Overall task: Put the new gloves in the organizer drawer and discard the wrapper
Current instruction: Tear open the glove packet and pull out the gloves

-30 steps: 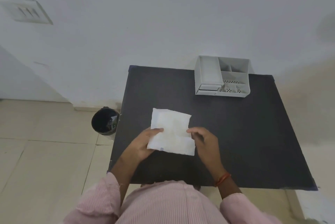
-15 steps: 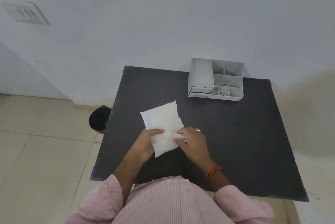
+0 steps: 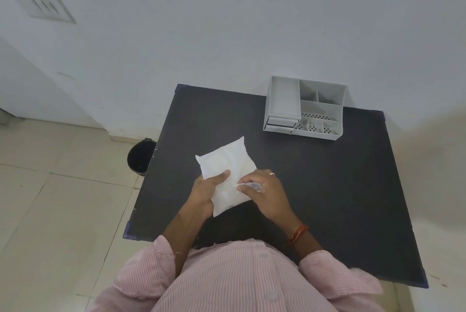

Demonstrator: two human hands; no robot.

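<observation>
Table (image 3: 327,198), black and square, carries a grey plastic compartment organizer (image 3: 305,107) with its small drawer at the far right corner. Near the front edge lies the white sealed glove packet (image 3: 227,162), corner pointing away. Left hand (image 3: 206,190) clamps its left side, thumb on top; right hand (image 3: 264,188) pinches the right edge. A hard tear could spill gloves toward the black bin (image 3: 141,157) beside the left edge. Since a second ago, the packet has turned from square-on to diagonal.

Matt black table (image 3: 327,198) — smooth white plastic organizer (image 3: 335,120), crinkled white wrapper (image 3: 227,160), striped pink cloth sleeves (image 3: 151,268).
</observation>
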